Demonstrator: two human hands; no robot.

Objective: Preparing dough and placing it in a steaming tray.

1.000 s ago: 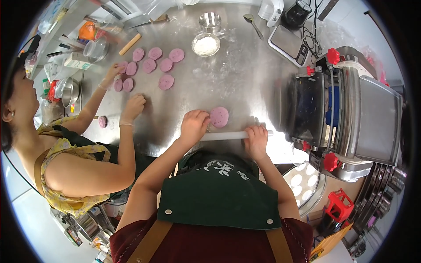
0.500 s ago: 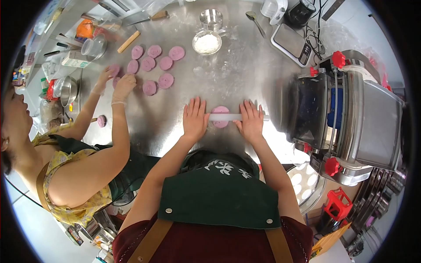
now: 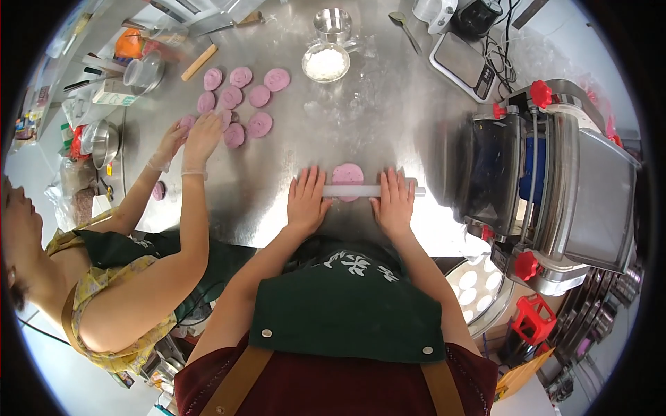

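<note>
A white rolling pin [image 3: 354,191] lies crosswise over a flat pink dough round [image 3: 347,172] on the steel table in front of me. My left hand [image 3: 306,199] rests flat on the pin's left end, fingers stretched forward. On the pin's right part lies my right hand [image 3: 394,202], palm down and fingers extended, with the tip of the pin sticking out beyond it. Dough shows on both the far and near side of the pin, between my hands. Several pink dough rounds [image 3: 260,125] with swirled tops sit to the left.
A co-worker's gloved hand [image 3: 202,142] is among the rounds at left. Farther back stand a bowl of white flour [image 3: 326,62], a metal cup [image 3: 333,25], a wooden rolling pin [image 3: 200,62] and a spoon [image 3: 405,31]. At right are a scale [image 3: 463,67] and a large roller machine [image 3: 548,187].
My hands and the rolling pin have come a little nearer to me, and more dough shows beyond the pin. The co-worker's hands have shifted among the rounds at left.
</note>
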